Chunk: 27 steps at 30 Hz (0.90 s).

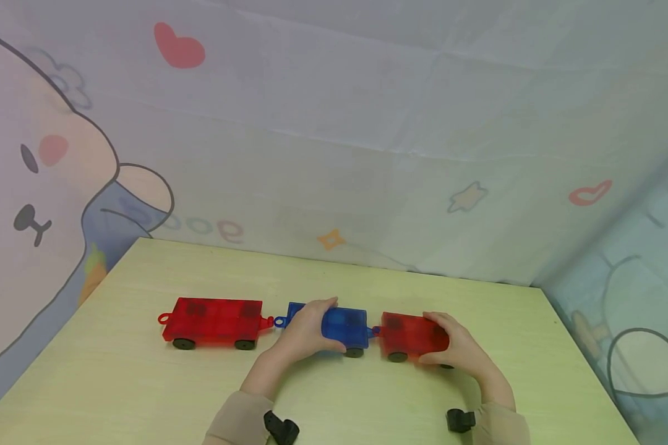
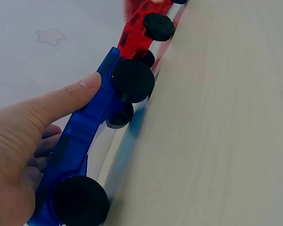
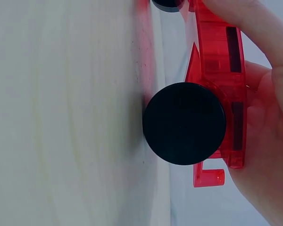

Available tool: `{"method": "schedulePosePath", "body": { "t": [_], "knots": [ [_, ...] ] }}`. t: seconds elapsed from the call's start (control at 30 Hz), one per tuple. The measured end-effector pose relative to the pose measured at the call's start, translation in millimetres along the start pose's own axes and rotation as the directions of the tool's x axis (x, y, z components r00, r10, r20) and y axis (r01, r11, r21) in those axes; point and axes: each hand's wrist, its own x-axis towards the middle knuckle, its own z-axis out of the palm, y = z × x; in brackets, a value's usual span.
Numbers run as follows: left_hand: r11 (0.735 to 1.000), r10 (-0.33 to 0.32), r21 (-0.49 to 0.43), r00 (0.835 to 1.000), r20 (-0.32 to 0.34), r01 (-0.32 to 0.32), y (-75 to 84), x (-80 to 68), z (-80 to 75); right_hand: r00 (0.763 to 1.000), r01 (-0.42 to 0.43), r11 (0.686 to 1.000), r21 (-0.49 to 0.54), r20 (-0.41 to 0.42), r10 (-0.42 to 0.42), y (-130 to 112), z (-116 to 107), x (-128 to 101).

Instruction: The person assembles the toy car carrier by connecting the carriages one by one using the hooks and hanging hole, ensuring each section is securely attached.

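Three translucent toy train cars with black wheels stand in a row on the table. My left hand grips the blue car in the middle, thumb on its near side and fingers over the far side. The right-hand red car is held across its right end by my right hand. Between these two, the blue coupling overlaps the red car's left end. At the left, untouched, sits another red car; its hook lies right beside the blue car's ring. In the right wrist view a red hook sticks out below the wheel.
The pale wooden table reaches back to a printed cloth hanging behind it. More printed cloth hangs along the right side. Black wrist cameras sit on both sleeves.
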Motion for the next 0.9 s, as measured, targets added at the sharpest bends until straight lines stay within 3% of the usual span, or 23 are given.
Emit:
{"method": "schedulePosePath", "body": {
  "t": [0.9],
  "knots": [
    [0.999, 0.016, 0.03, 0.999, 0.037, -0.017, 3.9, -0.7, 1.5, 0.999, -0.042, 0.999, 0.007, 0.023, 0.042, -0.3, -3.6, -2.3]
  ]
}}
